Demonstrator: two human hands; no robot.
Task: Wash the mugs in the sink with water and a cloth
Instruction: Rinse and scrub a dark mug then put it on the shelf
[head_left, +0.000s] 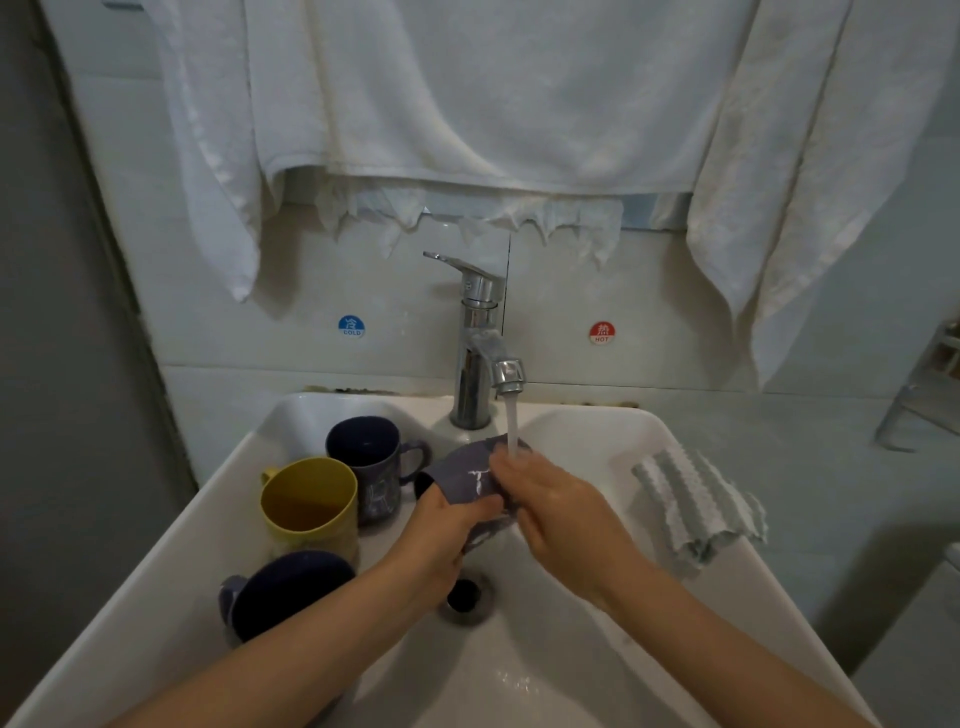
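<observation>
Head view, centre frame: gripping grey mug (464, 479) under running tap (480, 338), fingers of left hand (441, 530) and right hand (558, 512) curled round it; striped cloth (696, 504) right, on sink (545, 654) rim.

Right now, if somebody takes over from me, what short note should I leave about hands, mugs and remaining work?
Left hand and right hand both grip the grey mug under the running tap.
The striped cloth lies unused on the sink, on its right rim.
The yellow mug, purple mug and dark blue mug wait at its left.
Done: grey mug wetted.
Left: wipe it with the cloth, then the other three, if unwashed.
</observation>
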